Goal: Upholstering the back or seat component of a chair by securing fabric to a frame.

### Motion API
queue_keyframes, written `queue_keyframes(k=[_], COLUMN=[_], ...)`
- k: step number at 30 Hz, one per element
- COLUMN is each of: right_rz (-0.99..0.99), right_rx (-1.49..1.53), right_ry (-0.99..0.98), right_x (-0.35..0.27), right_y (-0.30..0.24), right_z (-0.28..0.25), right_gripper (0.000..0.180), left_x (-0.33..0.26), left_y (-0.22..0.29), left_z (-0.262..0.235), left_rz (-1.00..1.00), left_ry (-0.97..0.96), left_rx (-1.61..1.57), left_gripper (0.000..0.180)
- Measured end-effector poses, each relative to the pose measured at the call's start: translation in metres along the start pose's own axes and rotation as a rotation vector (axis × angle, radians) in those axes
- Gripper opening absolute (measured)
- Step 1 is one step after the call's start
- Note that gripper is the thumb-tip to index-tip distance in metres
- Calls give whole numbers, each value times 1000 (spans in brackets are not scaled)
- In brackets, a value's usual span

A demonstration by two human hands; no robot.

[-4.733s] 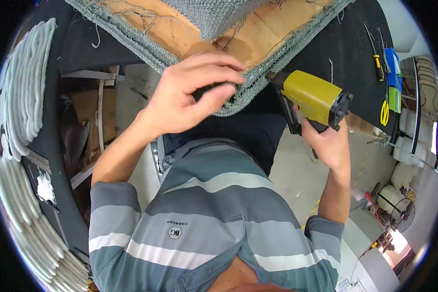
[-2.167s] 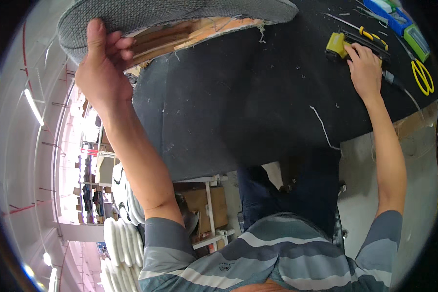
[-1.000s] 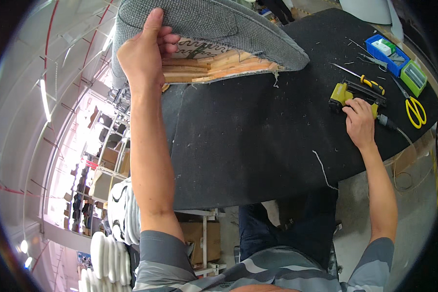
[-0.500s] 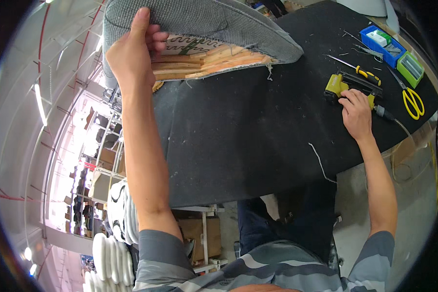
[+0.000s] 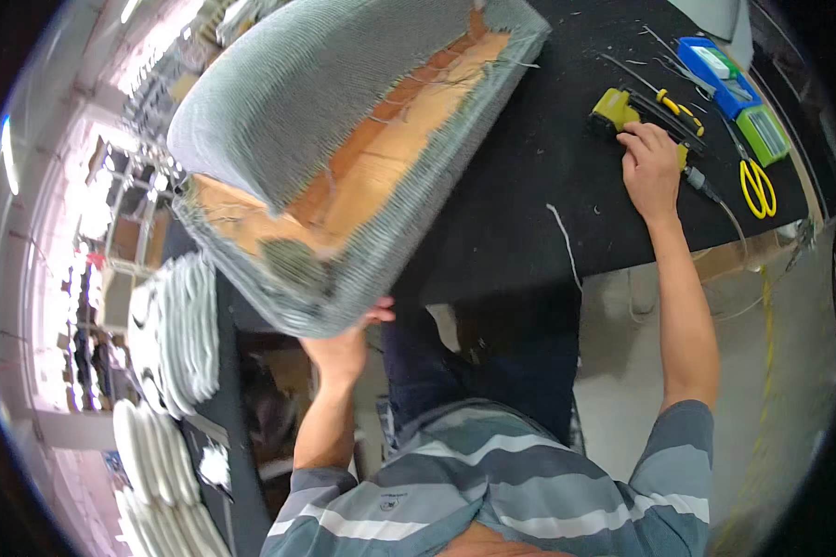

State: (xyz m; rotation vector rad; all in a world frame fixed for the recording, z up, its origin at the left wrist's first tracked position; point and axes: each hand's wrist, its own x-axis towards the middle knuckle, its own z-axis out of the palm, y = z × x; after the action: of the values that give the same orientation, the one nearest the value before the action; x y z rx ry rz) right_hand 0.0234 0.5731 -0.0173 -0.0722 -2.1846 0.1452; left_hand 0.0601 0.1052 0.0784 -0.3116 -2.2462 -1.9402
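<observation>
A grey ribbed upholstered furniture piece (image 5: 288, 102), tilted across the left of the black table, shows bare wood panels (image 5: 381, 176) and staples along its fabric edges. My left hand (image 5: 339, 348) grips its near lower corner from beneath; the fingertips curl out at the side and the rest is partly hidden. On the right, my right hand (image 5: 652, 167) is closed over the handle of a yellow-green and black staple gun (image 5: 613, 110), which lies on the table with its air hose attached. The hand covers much of the handle.
Past the staple gun lie a screwdriver (image 5: 667, 98), yellow-handled scissors (image 5: 757, 188), a blue bin (image 5: 715, 70) and a green box (image 5: 763, 136). A loose thread (image 5: 563, 237) lies on the black tabletop (image 5: 502, 204). White padded pieces (image 5: 172, 325) stand stacked at left.
The upholstered piece has been turned and brought nearer, so its wood panels now face up. My left hand has moved from its top edge to its near lower corner. My right hand stays on the staple gun.
</observation>
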Motion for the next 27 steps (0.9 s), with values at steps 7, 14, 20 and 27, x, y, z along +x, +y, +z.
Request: queue_keyframes(k=[7,14,20,27], right_rz=[-42,-199,-232,-159], right_rx=[43,480,602,336], right_ry=[-45,-213,-344,-285], right_x=[-3,-1,-31,30], right_y=[-11,-173,-198,-106], right_z=[-1,-21,-17,-26], right_gripper=[31,48,57,38], left_x=[-96,-73,-31,-26], left_y=[-90,-24,-1,-23], left_z=[-8,-11,5,14], left_rz=[-887,47,467,458], left_ry=[-576,-871,-324,-333], left_rx=[191,175,460,734], left_gripper=[23,17,22,38])
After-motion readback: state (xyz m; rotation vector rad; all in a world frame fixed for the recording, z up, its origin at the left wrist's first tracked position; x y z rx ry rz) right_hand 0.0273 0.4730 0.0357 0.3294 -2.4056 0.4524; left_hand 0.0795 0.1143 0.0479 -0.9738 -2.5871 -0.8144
